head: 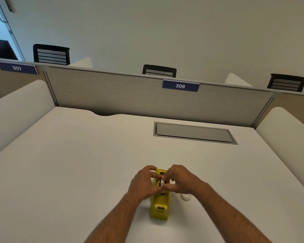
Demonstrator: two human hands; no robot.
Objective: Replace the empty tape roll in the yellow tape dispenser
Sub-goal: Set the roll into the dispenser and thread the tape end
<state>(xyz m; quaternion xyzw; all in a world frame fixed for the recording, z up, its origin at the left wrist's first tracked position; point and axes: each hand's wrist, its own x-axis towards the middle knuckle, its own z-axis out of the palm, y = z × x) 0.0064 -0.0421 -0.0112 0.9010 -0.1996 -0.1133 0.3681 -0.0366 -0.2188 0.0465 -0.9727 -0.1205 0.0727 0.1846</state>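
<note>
The yellow tape dispenser (pixel 159 204) stands on the white desk (pixel 77 163), its cutter end toward me. A whitish tape roll (pixel 162 183) sits upright in its well, partly hidden by fingers. My left hand (pixel 144 183) grips the roll and the dispenser's left side. From the right, my right hand (pixel 180 179) pinches the same roll with its fingertips. A second small clear tape roll (pixel 186 196) lies flat on the desk just right of the dispenser, below my right wrist.
A grey cable hatch (pixel 194 132) is set into the desk at the back right. A fabric partition (pixel 130 95) with the label 306 (pixel 180 85) closes the far side. White side panels flank the desk. Black chair backs show beyond the partition.
</note>
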